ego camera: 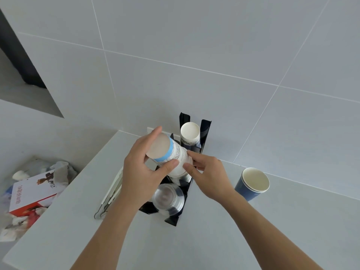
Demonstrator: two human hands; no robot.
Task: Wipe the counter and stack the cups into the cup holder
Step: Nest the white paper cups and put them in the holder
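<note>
A black cup holder stands on the white counter against the tiled wall. My left hand grips an upside-down white paper cup with a light blue band, tilted above the holder's middle slot. My right hand pinches the same cup stack near its lower rim. The back slot holds an inverted stack topped by a white cup bottom. Clear plastic cups sit in the front slot. A dark blue paper cup stack stands upright on the counter to the right.
A white flat item with tongs lies left of the holder near the counter's left edge. Below that edge an open bin holds crumpled paper and a red-and-white box. The tiled wall rises right behind the holder.
</note>
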